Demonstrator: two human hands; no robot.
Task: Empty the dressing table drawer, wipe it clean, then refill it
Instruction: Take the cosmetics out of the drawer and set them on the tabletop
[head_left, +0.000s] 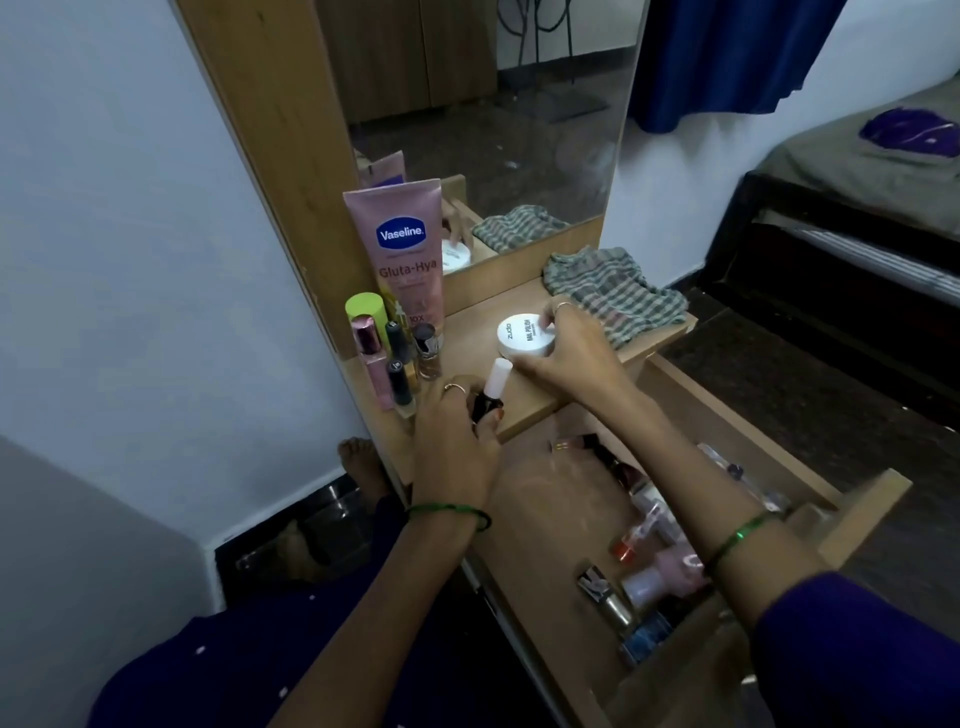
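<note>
The wooden drawer (571, 613) stands pulled out below the dressing table top (467, 338). Several small bottles and lipsticks (639, 566) lie along its right side. My left hand (452, 441) grips a dark nail polish bottle with a white cap (491, 392) at the top's front edge. My right hand (571, 348) holds a round white jar (522, 335) marked nail polish remover, resting on the table top. A checked cloth (613, 293) lies crumpled at the back right of the top.
A pink Vaseline tube (402, 254), a green-capped bottle (366, 306) and several small bottles (400, 364) stand at the top's left. A mirror (493, 114) rises behind. A bed (857, 171) is at right. My foot (358, 462) is beside the table.
</note>
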